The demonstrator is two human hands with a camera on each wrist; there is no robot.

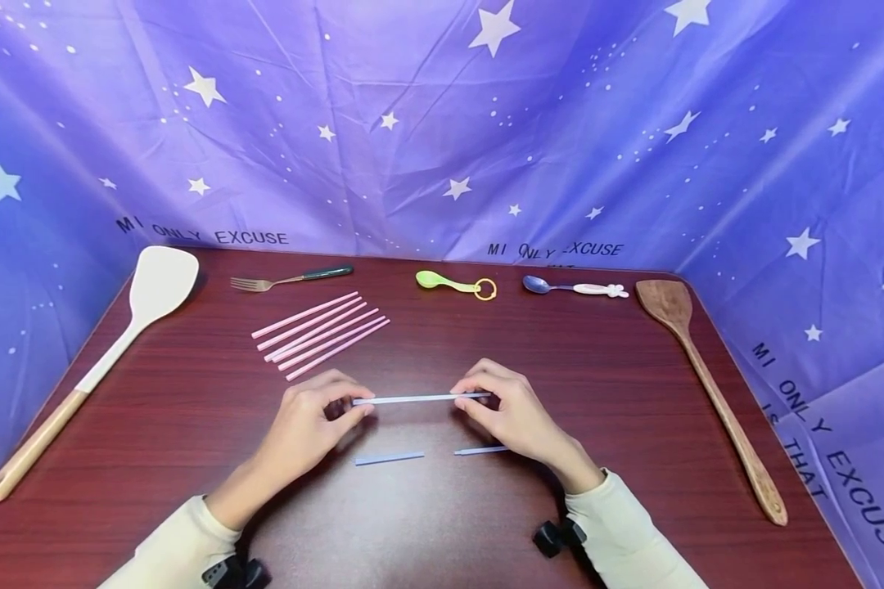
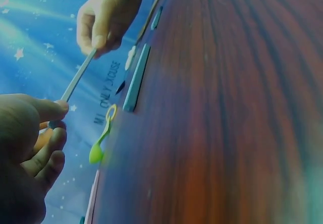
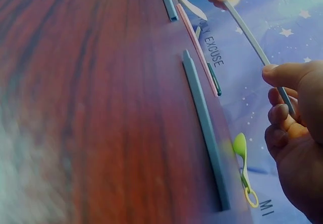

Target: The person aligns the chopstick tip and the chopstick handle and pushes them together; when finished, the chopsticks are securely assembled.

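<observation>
A long, thin pale-blue stick (image 1: 412,399) is held level above the table between both hands. My left hand (image 1: 311,415) pinches its left end between thumb and fingers. Near the other end, my right hand (image 1: 514,413) pinches it, and a short tip pokes out past the fingers. On the table below lie two shorter blue sticks, a left one (image 1: 390,459) and a right one (image 1: 479,451) partly hidden by my right hand. In the right wrist view, the near blue stick (image 3: 204,128) is square-sided with a narrowed tip.
Several pink sticks (image 1: 317,335) lie side by side at the back left. Behind them is a fork (image 1: 287,279), then a green spoon (image 1: 445,282) and a blue spoon (image 1: 570,287). A white spatula (image 1: 164,282) lies left, a wooden spatula (image 1: 710,384) right. A starry curtain (image 1: 412,123) encloses the table.
</observation>
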